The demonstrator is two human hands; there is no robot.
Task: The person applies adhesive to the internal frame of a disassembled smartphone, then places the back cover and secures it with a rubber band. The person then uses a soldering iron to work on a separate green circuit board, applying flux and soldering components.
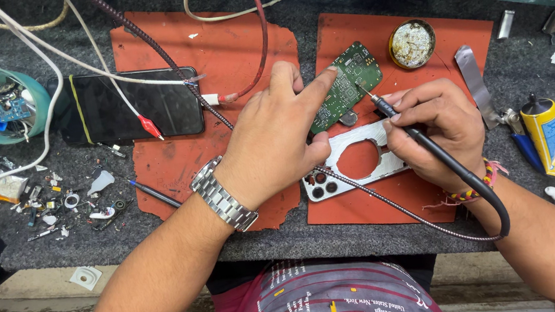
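Observation:
A green circuit board [352, 79] lies tilted on an orange mat [466, 40]. My left hand [274, 139], with a metal watch at the wrist, pins the board down with forefinger on top and thumb at its lower edge. My right hand [437, 124] grips a thin black soldering iron [422, 141] like a pen; its tip touches the board's right edge. The iron's black cable loops under my right wrist. Beneath the board lies a silver phone frame [361, 160] with camera holes at its left end.
A black phone [129, 104] with clipped leads rests on a second orange mat [223, 44]. Round tin of flux [411, 43], teal cup of parts [0, 104], loose screws and scraps [60, 202], metal tweezers [474, 78], yellow tube [543, 129], braided cable [402, 211].

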